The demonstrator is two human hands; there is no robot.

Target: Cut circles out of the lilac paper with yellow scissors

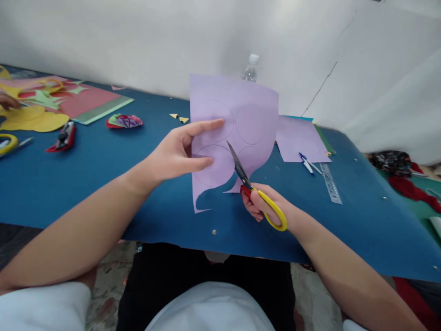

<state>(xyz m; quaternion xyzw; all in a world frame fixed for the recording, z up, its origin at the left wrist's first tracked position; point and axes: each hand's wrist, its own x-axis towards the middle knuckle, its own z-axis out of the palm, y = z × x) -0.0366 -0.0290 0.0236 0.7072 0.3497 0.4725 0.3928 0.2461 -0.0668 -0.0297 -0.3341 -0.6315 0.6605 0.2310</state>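
Note:
A purple sheet of paper (pixel 255 105) stands tilted up off the table, marked with several drawn circles. My left hand (pixel 182 149) pinches its left side, with the thumb and a finger in front and the other fingers hidden behind. In my right hand (pixel 258 202) are scissors (pixel 272 211) with yellow and red handles. Their dark blades point up and left, at the edge of the lower circle. Part of that circle's outline has been cut, and curved strips of paper hang below it.
A clear bottle (pixel 251 71) stands behind the sheet. To the right lie more purple paper (pixel 299 140), pens (pixel 306 164) and a ruler (pixel 330 184). At left are a red cutter (pixel 65 137), coloured paper (pixel 99 101) and another person's hand (pixel 8 100).

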